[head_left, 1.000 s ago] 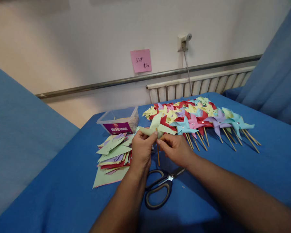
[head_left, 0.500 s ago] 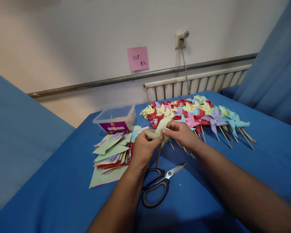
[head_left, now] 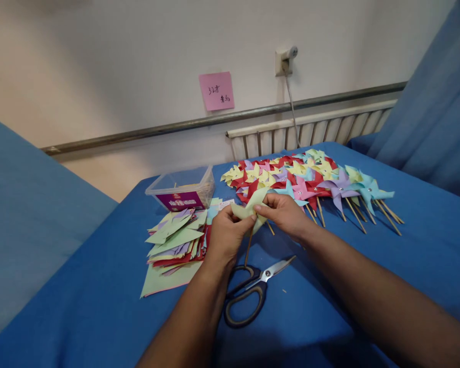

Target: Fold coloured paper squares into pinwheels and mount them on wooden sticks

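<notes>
A pale green paper pinwheel is pinched between my two hands, its wooden stick slanting down below them. My left hand is closed on its left side, thumb pressed near the centre. From the right, my right hand grips the paper with thumb and fingers; the pinwheel's centre is partly hidden by the fingertips. Scissors with dark handles lie slightly parted on the blue cloth just below. To the left of my left hand sits a stack of cut coloured paper.
Many finished-looking pinwheels on sticks are spread across the table's back right. A clear plastic box with a purple label holds thin sticks at the back left. Behind the blue-covered table are a wall rail and a radiator.
The pinwheel's upper and left blades have curled inward toward its centre under my fingers. Its stick leans a little more to the left. The scissors and the paper stack stay put.
</notes>
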A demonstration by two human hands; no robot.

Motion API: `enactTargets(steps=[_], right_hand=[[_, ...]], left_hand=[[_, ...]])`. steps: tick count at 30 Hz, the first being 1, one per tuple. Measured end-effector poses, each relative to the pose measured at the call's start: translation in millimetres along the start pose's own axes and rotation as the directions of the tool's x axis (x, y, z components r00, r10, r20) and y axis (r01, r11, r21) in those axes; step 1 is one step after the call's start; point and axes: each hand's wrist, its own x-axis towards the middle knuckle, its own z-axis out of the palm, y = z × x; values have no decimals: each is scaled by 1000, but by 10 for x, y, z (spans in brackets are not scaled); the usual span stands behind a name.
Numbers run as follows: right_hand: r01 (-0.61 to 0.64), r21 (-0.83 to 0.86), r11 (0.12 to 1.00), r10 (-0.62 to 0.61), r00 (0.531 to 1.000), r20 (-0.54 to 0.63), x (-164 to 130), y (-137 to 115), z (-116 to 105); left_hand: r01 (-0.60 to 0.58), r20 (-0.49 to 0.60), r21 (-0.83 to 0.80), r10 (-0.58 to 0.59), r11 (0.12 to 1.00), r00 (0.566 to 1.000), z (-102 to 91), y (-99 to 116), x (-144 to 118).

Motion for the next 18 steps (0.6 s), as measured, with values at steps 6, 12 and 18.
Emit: enactTargets(steps=[6, 12, 18], right_hand=[[-15, 35, 999, 16, 1000, -4, 3, 14, 21], [-41, 83, 996, 41, 999, 6, 14, 39, 26], [-39, 66, 997, 39, 999, 0, 22, 61, 33]], left_hand=[[20, -23, -26, -21, 999, 1000, 10, 18, -12], [47, -1, -54, -47, 997, 999, 7, 21, -6], [49, -30, -52, -51, 997, 998, 21, -10, 1]])
